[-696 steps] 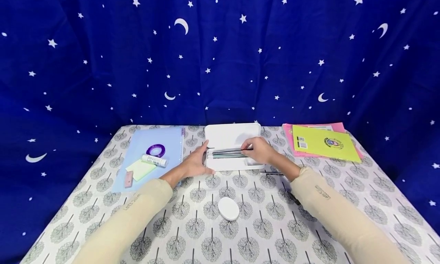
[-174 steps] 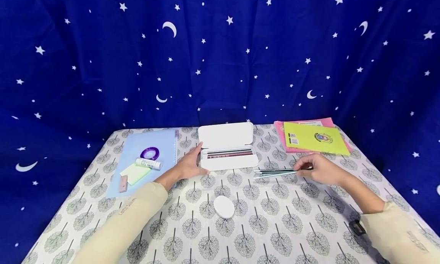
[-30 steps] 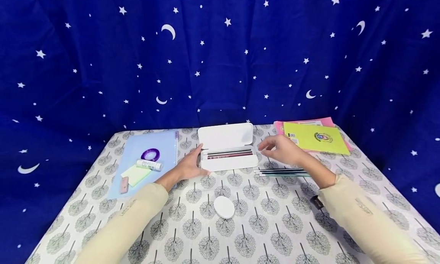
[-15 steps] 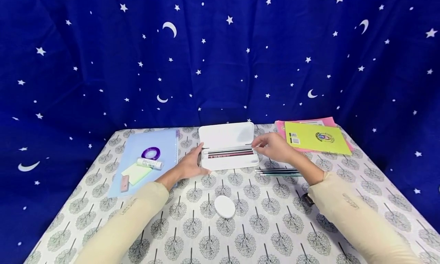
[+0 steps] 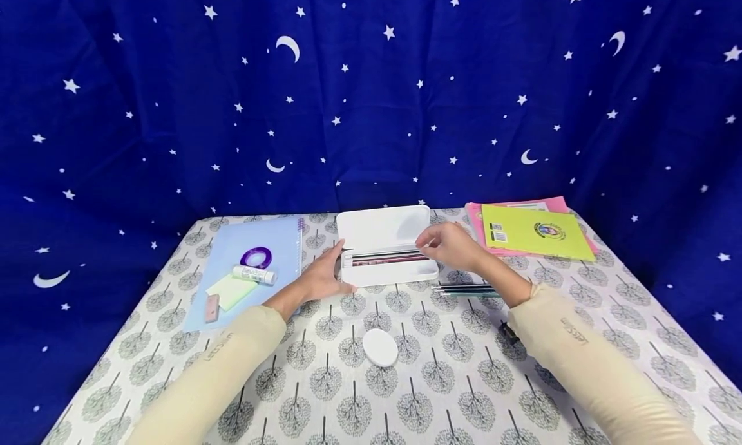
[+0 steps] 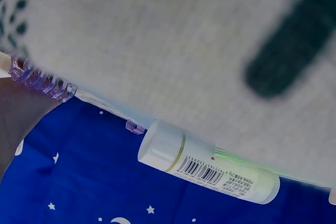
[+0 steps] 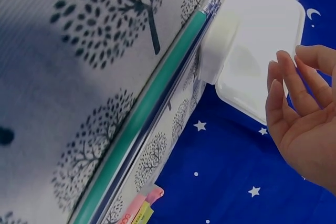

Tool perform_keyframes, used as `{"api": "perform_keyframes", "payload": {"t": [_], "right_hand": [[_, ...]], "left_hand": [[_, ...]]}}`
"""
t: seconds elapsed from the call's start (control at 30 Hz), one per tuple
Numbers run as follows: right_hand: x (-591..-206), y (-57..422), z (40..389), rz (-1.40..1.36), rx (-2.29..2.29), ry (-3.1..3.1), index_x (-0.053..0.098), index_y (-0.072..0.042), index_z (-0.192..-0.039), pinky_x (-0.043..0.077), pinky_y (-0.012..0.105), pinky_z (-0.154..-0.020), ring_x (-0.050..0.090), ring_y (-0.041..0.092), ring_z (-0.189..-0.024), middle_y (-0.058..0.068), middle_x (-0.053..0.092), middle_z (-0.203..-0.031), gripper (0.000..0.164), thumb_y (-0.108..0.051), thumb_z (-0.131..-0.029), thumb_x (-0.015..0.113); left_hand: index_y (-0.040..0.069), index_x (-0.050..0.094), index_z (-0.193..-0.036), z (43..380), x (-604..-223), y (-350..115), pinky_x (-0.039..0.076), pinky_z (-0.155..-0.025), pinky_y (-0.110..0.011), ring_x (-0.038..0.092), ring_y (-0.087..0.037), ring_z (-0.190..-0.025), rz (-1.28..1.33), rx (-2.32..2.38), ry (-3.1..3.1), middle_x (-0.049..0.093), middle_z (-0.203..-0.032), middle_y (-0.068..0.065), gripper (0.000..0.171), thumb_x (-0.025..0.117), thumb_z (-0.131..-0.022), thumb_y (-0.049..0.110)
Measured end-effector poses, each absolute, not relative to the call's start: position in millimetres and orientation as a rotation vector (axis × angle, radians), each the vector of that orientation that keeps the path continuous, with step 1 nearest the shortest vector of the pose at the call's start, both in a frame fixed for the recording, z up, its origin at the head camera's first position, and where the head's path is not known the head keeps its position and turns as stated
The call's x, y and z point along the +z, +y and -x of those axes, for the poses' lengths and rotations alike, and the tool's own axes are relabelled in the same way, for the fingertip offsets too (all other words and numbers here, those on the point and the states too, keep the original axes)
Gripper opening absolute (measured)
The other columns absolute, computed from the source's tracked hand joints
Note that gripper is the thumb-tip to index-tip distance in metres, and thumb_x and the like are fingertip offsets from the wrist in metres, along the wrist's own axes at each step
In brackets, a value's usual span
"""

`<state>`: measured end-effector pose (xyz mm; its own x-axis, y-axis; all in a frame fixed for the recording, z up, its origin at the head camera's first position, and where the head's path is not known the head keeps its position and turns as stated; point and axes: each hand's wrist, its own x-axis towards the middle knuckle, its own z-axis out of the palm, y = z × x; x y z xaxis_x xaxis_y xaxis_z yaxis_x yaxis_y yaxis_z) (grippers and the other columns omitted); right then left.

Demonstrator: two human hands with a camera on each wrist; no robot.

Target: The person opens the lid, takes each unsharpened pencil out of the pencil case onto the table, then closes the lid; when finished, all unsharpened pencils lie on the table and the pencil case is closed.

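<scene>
A white pencil case (image 5: 390,276) stands with its lid up at the table's far side. My left hand (image 5: 319,280) grips its left end, fingers by the hinge and thumb along the front. Several dark and reddish pencils (image 5: 382,259) lie inside. Over the case's right end hovers my right hand (image 5: 455,246), fingertips close to the pencil ends. The right wrist view shows that hand's fingers (image 7: 294,90) loosely bent, with nothing visible between them. Several dark and green pencils (image 5: 466,290) lie together on the table, right of the case and below the right forearm.
On the left, a blue spiral notebook (image 5: 223,245) bears a purple tape roll (image 5: 268,258), a glue stick (image 5: 254,275), pale green sticky notes (image 5: 227,293) and a pink eraser (image 5: 212,308). A white oval piece (image 5: 380,348) lies front centre. Yellow-green and pink books (image 5: 536,232) lie back right.
The green and dark pencils, in the case at first, were later laid on the table by the right hand. That hand has since come back left over the case; the left hand stays.
</scene>
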<state>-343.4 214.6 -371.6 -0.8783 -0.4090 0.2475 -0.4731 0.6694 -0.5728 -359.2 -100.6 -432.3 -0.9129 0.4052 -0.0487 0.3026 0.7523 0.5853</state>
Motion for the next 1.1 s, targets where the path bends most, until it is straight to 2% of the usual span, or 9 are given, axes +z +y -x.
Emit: {"api": "perform_keyframes", "payload": {"t": [0.23,0.47,1.1], "right_hand": [[-379,209,352,-0.771,1.007,-2.779,0.074,-0.003,-0.095,0.056,0.046,-0.086,0.069,0.027,-0.091,0.011,0.075,-0.098,0.01,-0.003,-0.086,0.071],[-386,204,357,-0.743,1.015,-2.828,0.074,-0.002,-0.097,0.058,0.042,-0.08,0.069,0.025,-0.086,0.015,0.074,-0.097,0.012,-0.001,-0.086,0.068],[-399,198,370,-0.678,0.862,-2.935,0.074,0.0,-0.101,0.056,0.042,-0.088,0.069,0.025,-0.092,0.009,0.074,-0.097,0.017,-0.006,-0.087,0.068]], "left_hand": [[0.023,0.002,-0.161,360,-433,-101,0.012,-0.12,-0.055,0.014,-0.031,-0.151,-0.568,0.893,2.777,0.015,-0.165,-0.009,0.119,0.083,-0.075,0.042],[0.023,0.003,-0.161,360,-433,-101,0.012,-0.12,-0.055,0.014,-0.031,-0.151,-0.564,0.898,2.772,0.015,-0.165,-0.01,0.119,0.083,-0.075,0.042],[0.023,0.003,-0.161,360,-433,-100,0.012,-0.12,-0.055,0.013,-0.032,-0.151,-0.556,0.899,2.765,0.015,-0.165,-0.01,0.119,0.084,-0.075,0.041]]}}
